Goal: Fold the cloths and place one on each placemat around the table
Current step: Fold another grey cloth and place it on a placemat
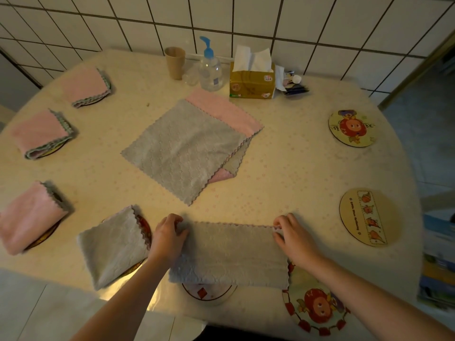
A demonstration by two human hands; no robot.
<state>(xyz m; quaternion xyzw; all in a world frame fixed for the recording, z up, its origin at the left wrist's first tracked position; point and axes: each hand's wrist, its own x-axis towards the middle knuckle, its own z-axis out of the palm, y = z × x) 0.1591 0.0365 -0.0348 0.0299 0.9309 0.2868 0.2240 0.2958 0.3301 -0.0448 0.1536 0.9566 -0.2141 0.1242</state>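
Note:
A grey cloth (pixel 229 254), folded in half into a wide strip, lies at the table's near edge over a round placemat (pixel 209 295). My left hand (pixel 168 236) grips its far left corner and my right hand (pixel 291 236) pinches its far right corner. To the left, a folded grey cloth (pixel 114 247) rests on a placemat. Three folded pink cloths (pixel 29 217) (pixel 40 134) (pixel 85 86) sit on placemats along the left side. Unfolded grey and pink cloths (pixel 187 146) are stacked at the table's centre.
Three round placemats without cloths lie on the right: (pixel 352 127), (pixel 369 216), and near the edge (pixel 316 308). At the back by the tiled wall stand a brown cup (pixel 174 62), a pump bottle (pixel 210 67) and a tissue box (pixel 252 81).

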